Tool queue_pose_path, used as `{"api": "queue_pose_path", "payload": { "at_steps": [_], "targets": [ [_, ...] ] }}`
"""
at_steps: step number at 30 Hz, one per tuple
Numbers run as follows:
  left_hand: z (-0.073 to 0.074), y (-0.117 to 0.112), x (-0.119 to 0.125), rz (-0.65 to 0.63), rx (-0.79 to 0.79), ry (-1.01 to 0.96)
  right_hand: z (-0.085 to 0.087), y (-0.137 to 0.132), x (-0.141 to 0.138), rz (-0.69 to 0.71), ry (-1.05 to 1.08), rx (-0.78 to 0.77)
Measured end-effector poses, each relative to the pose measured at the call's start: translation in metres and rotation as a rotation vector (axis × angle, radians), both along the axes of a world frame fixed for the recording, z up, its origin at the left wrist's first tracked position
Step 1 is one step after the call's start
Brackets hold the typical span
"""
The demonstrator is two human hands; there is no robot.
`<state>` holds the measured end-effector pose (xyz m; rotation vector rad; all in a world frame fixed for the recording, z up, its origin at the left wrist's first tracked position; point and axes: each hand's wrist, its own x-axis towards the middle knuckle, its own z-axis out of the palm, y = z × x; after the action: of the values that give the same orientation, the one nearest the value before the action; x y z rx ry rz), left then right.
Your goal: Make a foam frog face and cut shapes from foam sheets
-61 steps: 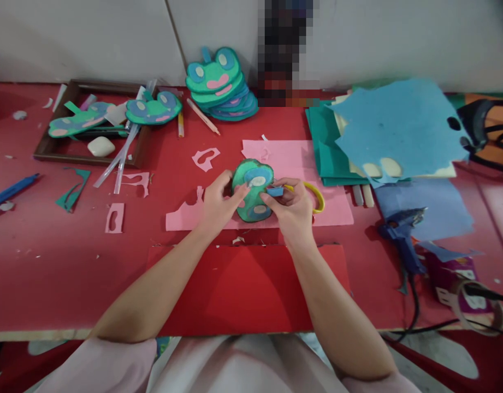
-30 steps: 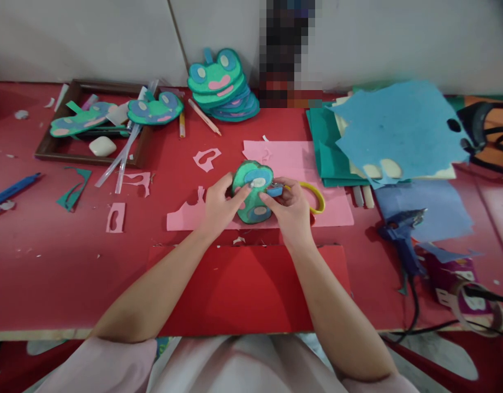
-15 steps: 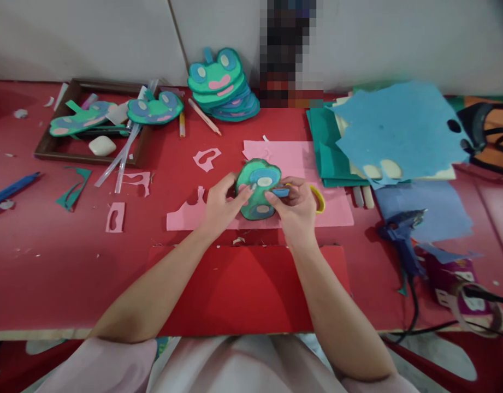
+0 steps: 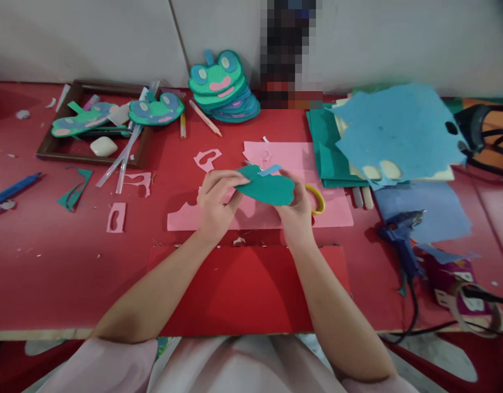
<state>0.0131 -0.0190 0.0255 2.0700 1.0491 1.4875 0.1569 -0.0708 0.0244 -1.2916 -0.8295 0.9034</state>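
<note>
Two hands hold one green felt cutout [image 4: 268,189] just above the pink sheet [image 4: 317,158], near the middle of the red worktop [image 4: 50,256]. The left hand [image 4: 216,201] pinches the cutout's left edge between thumb and curled fingers. The right hand [image 4: 297,214] grips its right side; most of its fingers are hidden behind the felt. The cutout lies nearly flat, with its plain green face up. A small blue strip [image 4: 270,170] sticks out at its far edge. A yellow loop [image 4: 318,197] shows just beside the right hand, partly covered by it. A red sheet [image 4: 247,286] lies on the worktop's near edge, under the forearms. A stack of frog faces [image 4: 222,87] leans against the wall at the back. To the left, a brown tray [image 4: 50,155] holds more frog pieces and clear sticks. To the right lie green sheets [image 4: 321,153] and a ragged blue sheet [image 4: 398,131]. A blue glue gun [image 4: 402,234] rests nearer the front.
</note>
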Motion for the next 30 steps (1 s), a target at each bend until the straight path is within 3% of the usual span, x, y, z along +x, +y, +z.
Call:
{"api": "queue_pose_path", "payload": {
  "at_steps": [4,8,12,17,21,26,30],
  "targets": [
    [-0.003,0.001,-0.003,0.121,0.038,0.093,-0.006,-0.001,-0.002,0.074,0.059,-0.05],
    [-0.003,0.0,-0.002,0.124,0.107,0.127,-0.003,-0.004,-0.006,0.227,0.16,-0.105],
    [-0.003,0.001,0.0,0.111,0.156,0.172,0.006,-0.008,-0.012,0.38,0.257,-0.056],
    [-0.005,0.001,0.003,0.005,0.195,0.21,0.004,-0.004,-0.012,0.131,0.411,-0.075],
    [-0.001,-0.001,0.003,-0.029,0.043,0.118,0.0,0.001,-0.007,-0.021,0.464,-0.089],
    [-0.002,0.004,0.002,-0.112,-0.311,-0.163,0.001,0.001,-0.008,-0.025,0.483,-0.111],
    [-0.009,0.008,0.006,-0.194,-0.442,-0.18,0.003,0.0,-0.011,-0.021,0.461,-0.124]
  ]
}}
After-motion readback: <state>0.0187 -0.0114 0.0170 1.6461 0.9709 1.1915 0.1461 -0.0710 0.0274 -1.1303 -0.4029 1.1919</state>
